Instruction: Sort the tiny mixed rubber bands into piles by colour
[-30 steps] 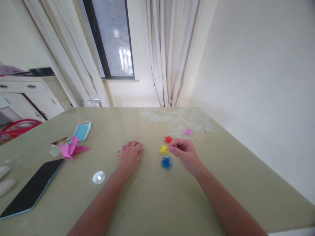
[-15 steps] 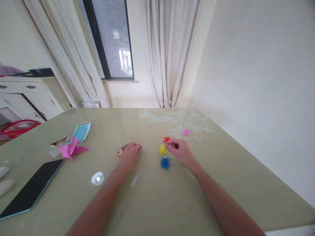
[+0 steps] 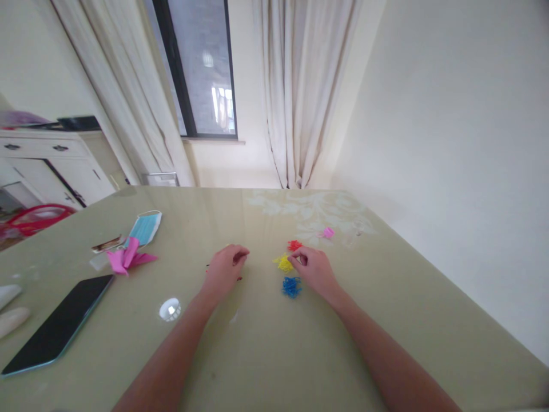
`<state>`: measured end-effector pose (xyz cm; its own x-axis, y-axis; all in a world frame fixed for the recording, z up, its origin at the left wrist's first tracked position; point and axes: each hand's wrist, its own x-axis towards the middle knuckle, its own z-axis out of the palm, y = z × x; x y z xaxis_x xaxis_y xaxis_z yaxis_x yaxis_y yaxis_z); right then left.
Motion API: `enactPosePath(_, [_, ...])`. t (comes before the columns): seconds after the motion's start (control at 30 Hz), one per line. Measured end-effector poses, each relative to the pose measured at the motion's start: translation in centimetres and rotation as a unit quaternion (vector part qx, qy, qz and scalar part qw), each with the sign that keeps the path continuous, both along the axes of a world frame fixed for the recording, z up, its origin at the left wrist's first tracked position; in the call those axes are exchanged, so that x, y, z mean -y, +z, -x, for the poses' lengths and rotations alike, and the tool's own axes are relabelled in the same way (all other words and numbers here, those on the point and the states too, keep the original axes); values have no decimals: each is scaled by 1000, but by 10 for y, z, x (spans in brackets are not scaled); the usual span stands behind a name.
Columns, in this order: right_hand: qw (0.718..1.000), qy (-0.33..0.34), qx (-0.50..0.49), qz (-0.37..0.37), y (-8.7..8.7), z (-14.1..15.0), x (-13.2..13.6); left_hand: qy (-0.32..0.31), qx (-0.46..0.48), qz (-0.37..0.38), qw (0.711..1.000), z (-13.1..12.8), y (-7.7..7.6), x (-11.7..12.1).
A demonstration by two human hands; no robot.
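My left hand (image 3: 225, 268) is over a mixed-colour heap of small rubber bands and hides most of it. Only specks of the heap show around the hand. Its thumb and fingers are curled together, and what they pinch is hidden. My right hand (image 3: 316, 269) has thumb and forefinger closed at the right edge of a pile of yellow rubber bands (image 3: 283, 263); anything between the tips is too small to make out. Behind the yellow pile is a red rubber band pile (image 3: 294, 245), and in front a blue rubber band pile (image 3: 291, 287).
A pink item (image 3: 328, 233) is at the back right. On the left are a blue face mask (image 3: 146, 229), a pink folded paper shape (image 3: 128, 257), a dark-screened phone or tablet (image 3: 60, 323) and pale rounded objects (image 3: 12, 320). The glossy table (image 3: 266, 355) meets a wall at right.
My left hand's fingers have curled inward over the mixed heap, covering more of it. My right fingertips have dropped slightly towards the yellow pile. The view has shifted slightly.
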<state>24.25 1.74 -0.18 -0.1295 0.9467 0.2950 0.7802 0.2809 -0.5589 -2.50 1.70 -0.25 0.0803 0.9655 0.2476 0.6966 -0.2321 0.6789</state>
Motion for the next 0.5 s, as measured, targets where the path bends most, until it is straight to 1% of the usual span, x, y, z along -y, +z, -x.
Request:
enactPosePath(0.1, [999,23,-34,-30,3,4,6,17,137,68,988,-6,8,4])
enactPosePath(0.17, [996,53,-59,-43,4,9,11,21,189,112,975,-11,15,9])
enactPosePath(0.23, [992,83,-81,-47,4,15,17,11,223,132,966,-16,21,15])
enactPosePath(0.33, [987,111,-108,-40,4,23,23,-27,282,142,948,-24,26,21])
enactPosePath(0.43, [984,114,-132,-28,6,28,28,-81,331,155,927,-32,23,25])
enactPosePath(0.5, [983,114,-146,-12,7,29,30,-106,341,163,920,-35,20,25])
